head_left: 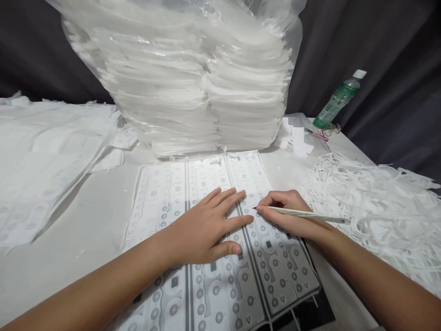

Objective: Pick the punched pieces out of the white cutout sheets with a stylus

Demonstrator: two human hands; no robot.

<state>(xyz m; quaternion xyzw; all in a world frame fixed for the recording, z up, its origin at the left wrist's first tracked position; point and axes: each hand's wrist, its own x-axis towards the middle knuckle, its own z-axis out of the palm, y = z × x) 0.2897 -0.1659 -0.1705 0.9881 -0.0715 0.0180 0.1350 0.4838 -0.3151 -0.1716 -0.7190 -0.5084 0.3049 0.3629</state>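
A white printed sheet [206,179] lies flat on the table, patterned with grey circles, small dark squares and curved shapes in long columns. Spread across its middle is my left hand [206,225], palm down with fingers apart. My right hand [289,211] is closed around a slim, pale-handled tool [306,213] with a dark pointed tip. That tip meets the sheet just right of my left fingertips; whether it is a blade or a brush cannot be told. A black board [310,315] shows under the sheet's lower right corner.
A clear plastic bag [193,92] of stacked white sheets stands behind. More white sheets [51,161] lie at left. Tangled white strips [379,216] are heaped at right. Farther back are a green-labelled bottle [339,101], paper scraps [299,140] and a pink pen [319,135].
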